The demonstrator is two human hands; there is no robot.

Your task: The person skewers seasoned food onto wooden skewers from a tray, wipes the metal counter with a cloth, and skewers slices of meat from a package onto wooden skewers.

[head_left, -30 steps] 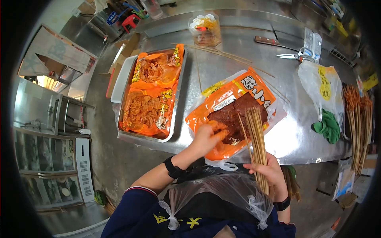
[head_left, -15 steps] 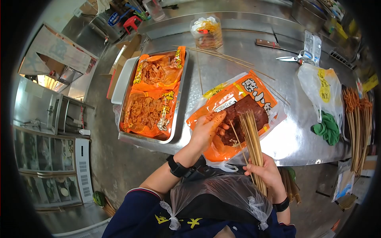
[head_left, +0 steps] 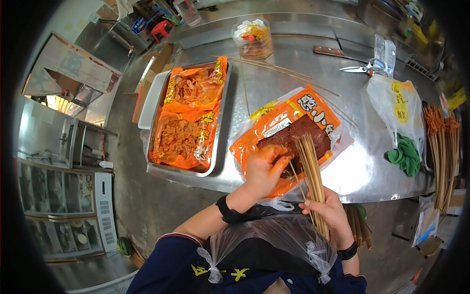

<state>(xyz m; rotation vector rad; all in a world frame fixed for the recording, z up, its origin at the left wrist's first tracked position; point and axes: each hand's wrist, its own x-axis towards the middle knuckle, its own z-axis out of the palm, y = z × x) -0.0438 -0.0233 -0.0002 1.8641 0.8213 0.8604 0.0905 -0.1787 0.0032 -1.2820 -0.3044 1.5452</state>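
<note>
My right hand (head_left: 329, 211) is closed around a thick bundle of bamboo skewers (head_left: 312, 179), with one thin skewer (head_left: 296, 177) split off to the left between thumb and fingers. Close to that skewer's tip, my left hand (head_left: 267, 169) has its stained fingers pinched together; whatever lies between them is hidden. Beneath both hands lies an orange printed food bag (head_left: 249, 147) on the steel table. On it rests a dark reddish-brown slab of food (head_left: 313, 132), partly covered by my left fingers and the skewer tips.
To the left stands a metal tray (head_left: 214, 164) holding orange bags of sauced food (head_left: 183, 134). Loose skewers (head_left: 279, 71), a clear tub (head_left: 253, 39), a knife (head_left: 329, 50), scissors (head_left: 360, 69), a plastic bag (head_left: 396, 105) and green cloth (head_left: 404, 156) lie around. Loaded skewers (head_left: 442, 157) stand at right.
My left hand has come down toward me, from over the slab to the tip of the single skewer, and its fingers have drawn together. The right hand keeps its grip on the bundle.
</note>
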